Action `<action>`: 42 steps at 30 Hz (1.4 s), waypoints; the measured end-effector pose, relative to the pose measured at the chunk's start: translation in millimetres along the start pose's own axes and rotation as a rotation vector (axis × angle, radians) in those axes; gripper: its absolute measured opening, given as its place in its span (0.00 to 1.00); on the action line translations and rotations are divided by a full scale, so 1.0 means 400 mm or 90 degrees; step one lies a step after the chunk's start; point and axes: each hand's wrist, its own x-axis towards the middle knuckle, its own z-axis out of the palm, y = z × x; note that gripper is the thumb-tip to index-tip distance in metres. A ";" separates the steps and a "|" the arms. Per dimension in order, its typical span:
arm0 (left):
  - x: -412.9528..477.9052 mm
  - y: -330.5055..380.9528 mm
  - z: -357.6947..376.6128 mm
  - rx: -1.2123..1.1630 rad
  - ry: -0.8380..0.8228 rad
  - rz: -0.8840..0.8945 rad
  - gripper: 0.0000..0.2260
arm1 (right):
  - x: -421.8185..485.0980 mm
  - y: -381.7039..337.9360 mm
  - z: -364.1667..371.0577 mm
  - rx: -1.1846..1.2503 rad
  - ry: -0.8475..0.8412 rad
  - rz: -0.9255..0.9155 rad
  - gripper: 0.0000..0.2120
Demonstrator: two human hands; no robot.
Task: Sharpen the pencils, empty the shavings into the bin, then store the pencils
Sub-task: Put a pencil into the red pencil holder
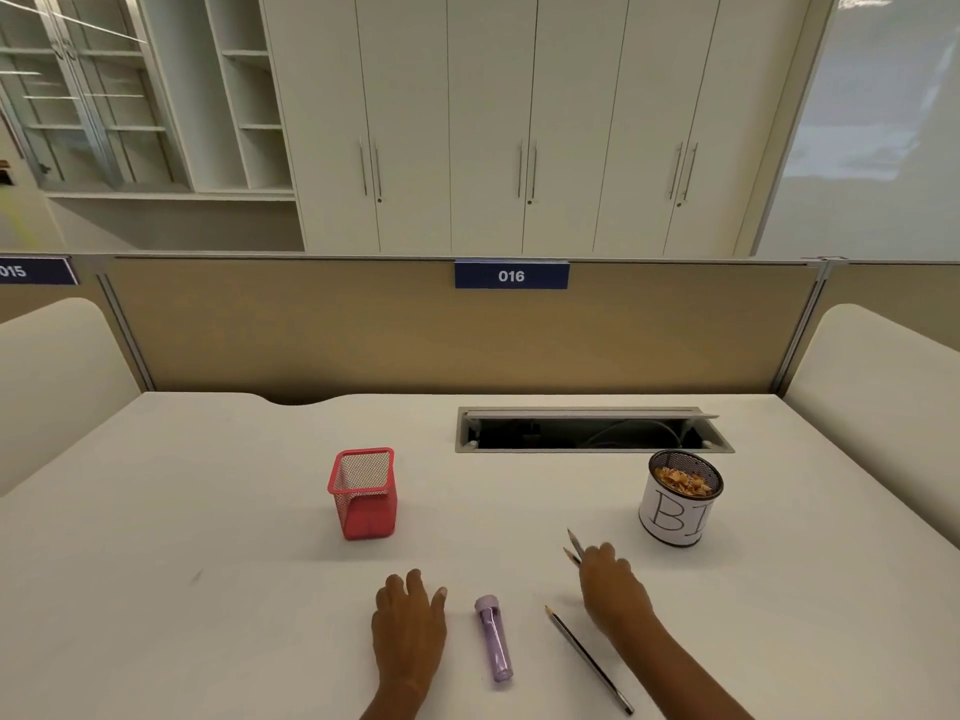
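Note:
My right hand (613,589) lies over two pencils (574,548) on the white desk, fingers curled round them, only their sharpened tips poking out beyond the fingers. A third dark pencil (587,659) lies loose on the desk just left of my right wrist, tip pointing away. The purple tube-shaped sharpener (493,639) lies between my hands. My left hand (410,621) rests flat on the desk, holding nothing. A red mesh pencil holder (363,493) stands upright ahead of it. At the right stands the round bin (675,517) with a white label, shavings inside.
An open cable tray slot (592,431) is set into the desk behind the bin. A tan partition (363,335) with a blue "016" sign closes off the desk's far edge. White side panels stand at both sides.

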 end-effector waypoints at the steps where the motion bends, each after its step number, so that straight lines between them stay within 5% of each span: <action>1: 0.003 -0.012 0.004 -0.002 0.000 -0.002 0.22 | 0.019 -0.026 -0.037 0.043 0.025 -0.003 0.11; 7: -0.002 -0.068 0.035 -0.016 -0.039 0.014 0.16 | 0.108 -0.219 -0.173 0.514 0.128 -0.077 0.10; 8: -0.010 -0.070 0.042 -0.038 -0.063 0.021 0.22 | 0.112 -0.247 -0.182 0.578 0.153 -0.094 0.09; 10: -0.022 -0.085 0.060 -0.042 -0.050 0.034 0.30 | 0.125 -0.317 -0.189 0.663 0.192 -0.109 0.09; 15: -0.023 -0.129 0.088 -0.074 0.026 0.120 0.25 | 0.171 -0.445 -0.159 0.796 0.227 -0.064 0.08; 26: 0.021 -0.131 0.110 -0.001 0.148 0.084 0.25 | 0.216 -0.545 -0.067 0.753 0.121 0.020 0.10; 36: 0.018 -0.132 0.098 -0.008 0.143 0.072 0.26 | 0.179 -0.420 -0.056 0.684 0.100 -0.002 0.11; 42: -0.005 -0.129 0.083 -0.034 0.087 0.060 0.24 | 0.114 -0.166 -0.015 0.381 -0.027 0.034 0.06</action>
